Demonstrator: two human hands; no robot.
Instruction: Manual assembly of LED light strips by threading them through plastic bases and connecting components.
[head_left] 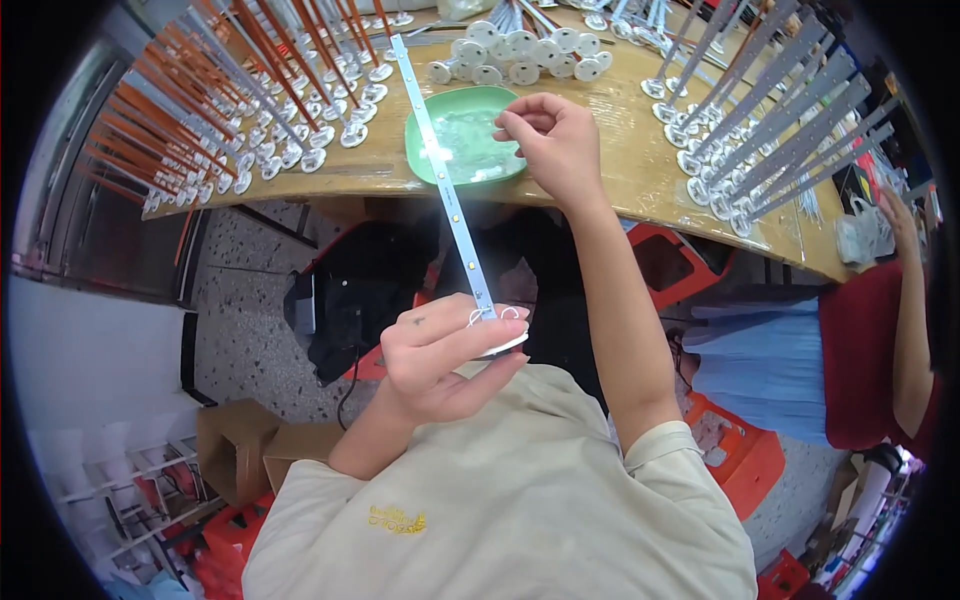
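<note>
My left hand (450, 360) is closed around the round white base of an LED light strip (447, 195), close to my chest. The slim white strip slants up and away from the base, with small yellowish LEDs along it. Thin white wires loop at the base beside my fingertips. Over the right side of a shallow green tray (470, 178) is my right hand (555, 145), its fingers curled with thumb and forefinger together. Whatever they pinch, if anything, is too small to make out. Small clear pieces appear to lie in the tray.
Upright orange-brown strips on round bases (290, 150) crowd the table's left. Grey strips on bases (740, 180) stand at right. White round-ended pieces (520, 45) are piled behind the tray. A person in dark red (860, 350) is at far right; red stools (735, 450) stand below.
</note>
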